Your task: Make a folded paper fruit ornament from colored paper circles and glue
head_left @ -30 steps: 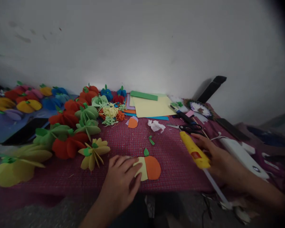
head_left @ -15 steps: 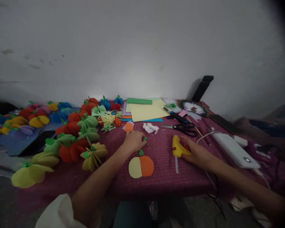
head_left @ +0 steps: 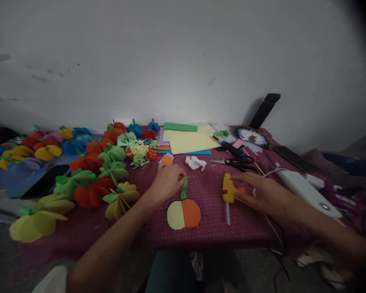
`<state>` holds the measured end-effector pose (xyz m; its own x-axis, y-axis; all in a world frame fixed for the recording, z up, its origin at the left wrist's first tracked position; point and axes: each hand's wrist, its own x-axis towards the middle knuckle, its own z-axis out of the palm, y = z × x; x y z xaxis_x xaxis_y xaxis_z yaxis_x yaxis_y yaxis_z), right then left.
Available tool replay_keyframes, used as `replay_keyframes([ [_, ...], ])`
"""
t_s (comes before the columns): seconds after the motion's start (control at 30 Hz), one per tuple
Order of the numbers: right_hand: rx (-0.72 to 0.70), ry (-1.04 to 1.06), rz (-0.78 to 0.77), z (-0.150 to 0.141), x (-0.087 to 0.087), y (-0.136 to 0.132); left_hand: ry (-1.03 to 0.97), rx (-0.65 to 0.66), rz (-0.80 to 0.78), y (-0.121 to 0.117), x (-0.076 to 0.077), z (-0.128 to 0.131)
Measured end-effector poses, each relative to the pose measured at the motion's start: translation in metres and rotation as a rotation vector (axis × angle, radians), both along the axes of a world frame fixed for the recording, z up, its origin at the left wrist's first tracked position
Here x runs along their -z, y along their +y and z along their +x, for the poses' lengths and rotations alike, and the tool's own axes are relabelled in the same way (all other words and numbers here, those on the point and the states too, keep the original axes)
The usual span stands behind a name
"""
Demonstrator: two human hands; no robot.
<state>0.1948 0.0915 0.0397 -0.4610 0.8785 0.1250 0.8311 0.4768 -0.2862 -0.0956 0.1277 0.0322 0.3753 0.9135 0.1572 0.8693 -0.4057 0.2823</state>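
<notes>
My left hand (head_left: 170, 181) pinches the top end of a small green paper strip (head_left: 185, 186). Below it on the cloth lies a flat round paper shape, half pale yellow (head_left: 176, 215) and half orange (head_left: 192, 213), with a green leaf piece (head_left: 182, 196) at its top edge, close under the strip. A yellow glue gun (head_left: 228, 188) rests on the table at the right, its clear glue stick pointing toward me. Around its handle, my right hand (head_left: 258, 190) has thumb and fingers apart, a ring showing on one finger.
Folded paper pumpkins (head_left: 91, 162) crowd the left side. Behind are stacked paper sheets (head_left: 190, 140) and shredded paper (head_left: 140, 154). Crumpled white paper (head_left: 195, 162), black scissors (head_left: 236, 162) and a cutter (head_left: 230, 146) lie further back. A white power bank (head_left: 308, 193) with cables sits right.
My left hand left the round shape, reached up to the green strip and brought it to the leaf. My right hand set the glue gun down and loosened its fingers.
</notes>
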Motion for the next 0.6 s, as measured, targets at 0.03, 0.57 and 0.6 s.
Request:
replay_keyframes([
  [0.03,0.010,0.097,-0.052,-0.010,-0.003,0.001,-0.010,0.020,0.003,-0.006,-0.006,-0.002],
  [0.57,-0.057,0.606,-0.823,-0.135,-0.006,0.029,-0.343,0.002,-0.064,-0.055,-0.018,-0.020],
  [0.6,-0.052,0.623,-0.835,-0.136,-0.006,0.028,-0.404,-0.020,-0.085,-0.057,-0.016,-0.021],
])
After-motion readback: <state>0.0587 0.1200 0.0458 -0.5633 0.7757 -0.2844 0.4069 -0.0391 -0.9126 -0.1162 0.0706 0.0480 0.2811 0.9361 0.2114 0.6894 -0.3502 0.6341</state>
